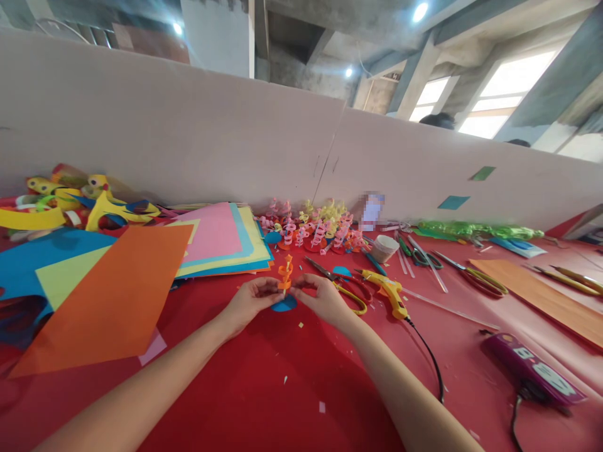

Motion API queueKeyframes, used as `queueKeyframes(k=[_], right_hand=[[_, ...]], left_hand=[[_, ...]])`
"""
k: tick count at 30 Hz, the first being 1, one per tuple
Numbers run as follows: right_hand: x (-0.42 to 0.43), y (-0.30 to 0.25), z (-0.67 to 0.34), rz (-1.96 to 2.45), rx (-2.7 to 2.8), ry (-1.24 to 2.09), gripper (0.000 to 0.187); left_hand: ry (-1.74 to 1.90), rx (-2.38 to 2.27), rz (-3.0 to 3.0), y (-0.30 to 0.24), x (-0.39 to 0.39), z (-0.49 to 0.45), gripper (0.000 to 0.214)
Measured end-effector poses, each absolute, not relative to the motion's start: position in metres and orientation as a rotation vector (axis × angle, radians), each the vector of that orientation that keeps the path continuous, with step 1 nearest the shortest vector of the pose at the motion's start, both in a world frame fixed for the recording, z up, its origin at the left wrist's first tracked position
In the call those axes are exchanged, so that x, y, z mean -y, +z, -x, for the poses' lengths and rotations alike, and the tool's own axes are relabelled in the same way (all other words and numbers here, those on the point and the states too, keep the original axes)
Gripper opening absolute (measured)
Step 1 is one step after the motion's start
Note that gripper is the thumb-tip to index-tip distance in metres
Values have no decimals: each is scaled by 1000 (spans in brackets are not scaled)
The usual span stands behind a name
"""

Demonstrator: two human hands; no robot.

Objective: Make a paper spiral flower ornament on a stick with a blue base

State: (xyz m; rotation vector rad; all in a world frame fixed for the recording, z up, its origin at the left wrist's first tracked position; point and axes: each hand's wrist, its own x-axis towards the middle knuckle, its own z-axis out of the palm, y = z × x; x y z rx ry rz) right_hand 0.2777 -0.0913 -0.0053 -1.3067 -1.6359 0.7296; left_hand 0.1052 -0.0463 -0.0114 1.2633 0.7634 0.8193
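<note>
Between my hands stands a small orange paper spiral (285, 274) wound round a thin pale stick, upright over a blue paper disc (283, 305). My left hand (254, 300) pinches the lower part of the spiral from the left. From the other side, the fingertips of my right hand (324, 300) close on the same lower part. The fingers partly cover where stick and disc meet. Just beyond my hands is a cluster of finished pink and yellow paper spirals (318, 232) on round bases.
Right of my hands lie scissors (346, 292), a yellow glue gun (389, 292) with a black cord, a white cup (385, 247) and a purple corded device (530, 367). Coloured paper sheets (113, 301) are stacked left. A pale partition (188, 125) stands behind the red table (264, 402).
</note>
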Motion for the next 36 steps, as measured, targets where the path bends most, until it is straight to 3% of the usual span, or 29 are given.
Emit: queueKeyframes(k=[14, 21, 36], right_hand=[[92, -5, -281, 1358, 1668, 704, 14], [90, -9, -283, 1355, 1624, 721, 18], [92, -9, -278, 1308, 1608, 807, 22]], left_hand=[[800, -767, -1311, -12, 47, -103, 21], [877, -781, -1288, -14, 46, -105, 35], [918, -751, -1423, -15, 45, -106, 33]])
